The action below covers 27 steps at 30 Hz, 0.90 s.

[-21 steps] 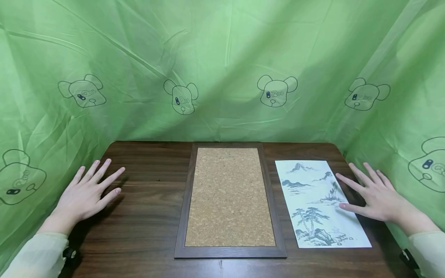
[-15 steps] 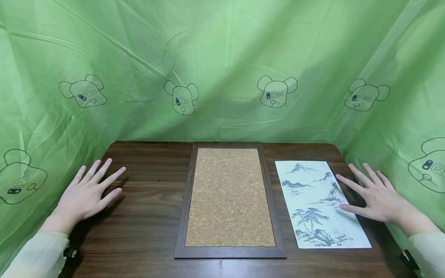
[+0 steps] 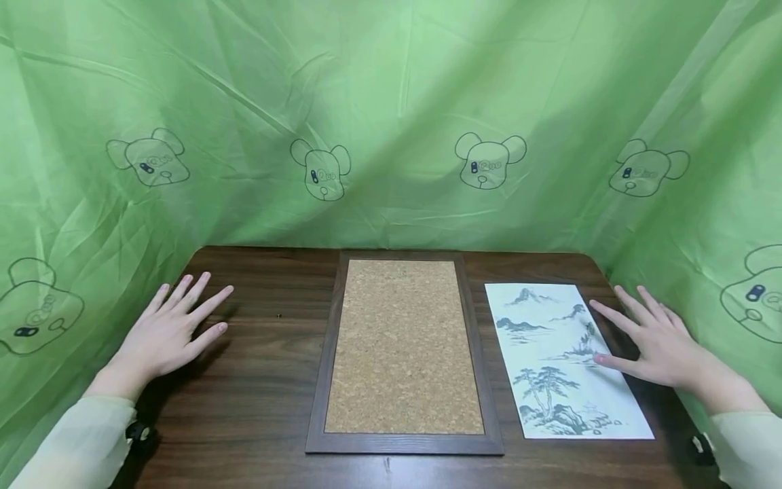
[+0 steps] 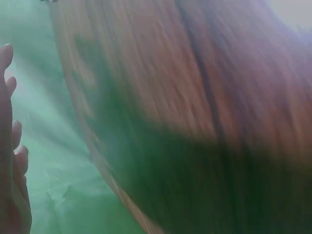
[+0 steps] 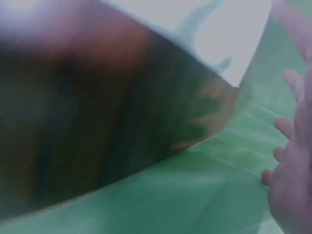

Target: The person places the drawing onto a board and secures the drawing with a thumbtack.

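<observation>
— Green cloth [image 3: 391, 81] hangs behind the table [image 3: 232, 421] and along both its sides, thin and creased, with animal heads [image 3: 324, 173] drawn in outline. What has just changed?

— Only a little. The left hand [image 3: 161, 343] has moved slightly inward and forward; the right hand [image 3: 662, 353] is almost at the same place.

— Does either one grip something?

— No, both are free, with the fingers straight and spread. The right thumb crosses over the edge of the paper sheet [image 3: 559, 353]. It seems to be above it, but I cannot tell surely whether it touches.

— And what does it mean for the work?

— In my judgement, handling has not begun. The cork board [image 3: 406, 346] lies flat in the middle; the sheet lies to its right, near but apart.

— How are they made?

— The board is a tall rectangle of grainy, speckled cork within a dark wood-look frame [image 3: 403, 445]. The sheet is smooth, white and flat, with grey mountains and pines. Under them, the tabletop shows dark brown wood grain.
</observation>
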{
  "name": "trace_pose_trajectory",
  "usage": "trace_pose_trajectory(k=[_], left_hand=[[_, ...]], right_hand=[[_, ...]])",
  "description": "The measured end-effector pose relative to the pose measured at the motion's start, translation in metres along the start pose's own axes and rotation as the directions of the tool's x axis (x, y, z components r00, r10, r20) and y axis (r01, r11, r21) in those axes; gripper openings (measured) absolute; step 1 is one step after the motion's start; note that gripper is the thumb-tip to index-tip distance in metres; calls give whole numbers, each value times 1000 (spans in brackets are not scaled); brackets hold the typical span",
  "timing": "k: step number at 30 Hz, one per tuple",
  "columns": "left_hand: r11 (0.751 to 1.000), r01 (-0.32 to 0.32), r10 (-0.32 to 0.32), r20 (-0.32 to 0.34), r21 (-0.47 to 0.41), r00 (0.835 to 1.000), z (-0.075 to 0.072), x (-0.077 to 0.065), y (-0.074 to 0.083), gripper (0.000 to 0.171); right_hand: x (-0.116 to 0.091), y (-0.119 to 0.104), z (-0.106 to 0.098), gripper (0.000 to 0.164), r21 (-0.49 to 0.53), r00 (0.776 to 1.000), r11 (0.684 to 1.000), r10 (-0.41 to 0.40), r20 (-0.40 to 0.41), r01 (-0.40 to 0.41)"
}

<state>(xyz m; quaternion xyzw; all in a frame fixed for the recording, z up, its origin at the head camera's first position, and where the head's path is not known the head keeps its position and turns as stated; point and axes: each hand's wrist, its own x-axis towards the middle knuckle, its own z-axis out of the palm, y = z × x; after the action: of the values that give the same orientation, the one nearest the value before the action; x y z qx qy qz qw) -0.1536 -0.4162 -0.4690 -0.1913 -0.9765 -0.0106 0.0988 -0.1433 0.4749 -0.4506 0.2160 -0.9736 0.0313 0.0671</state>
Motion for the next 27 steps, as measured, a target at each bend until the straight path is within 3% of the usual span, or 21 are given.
trace_pose_trajectory(k=[7, 15, 22, 27], left_hand=[[986, 32, -29, 25, -161, 999, -3, 18, 27, 78], [939, -6, -10, -45, -345, 999, 0, 45, 60, 80], [858, 57, -84, -30, -511, 996, 12, 58, 79, 86], [788, 70, -53, 47, -612, 998, 17, 65, 97, 89]], right_hand=[[17, -15, -12, 115, 137, 996, 986, 90, 27, -93], [27, -27, -11, 114, 326, 976, 921, 189, 107, -214], [30, -34, 1, 116, 430, 969, 869, 211, 128, -246], [37, -39, 16, 118, 438, 967, 864, 198, 161, -250]])
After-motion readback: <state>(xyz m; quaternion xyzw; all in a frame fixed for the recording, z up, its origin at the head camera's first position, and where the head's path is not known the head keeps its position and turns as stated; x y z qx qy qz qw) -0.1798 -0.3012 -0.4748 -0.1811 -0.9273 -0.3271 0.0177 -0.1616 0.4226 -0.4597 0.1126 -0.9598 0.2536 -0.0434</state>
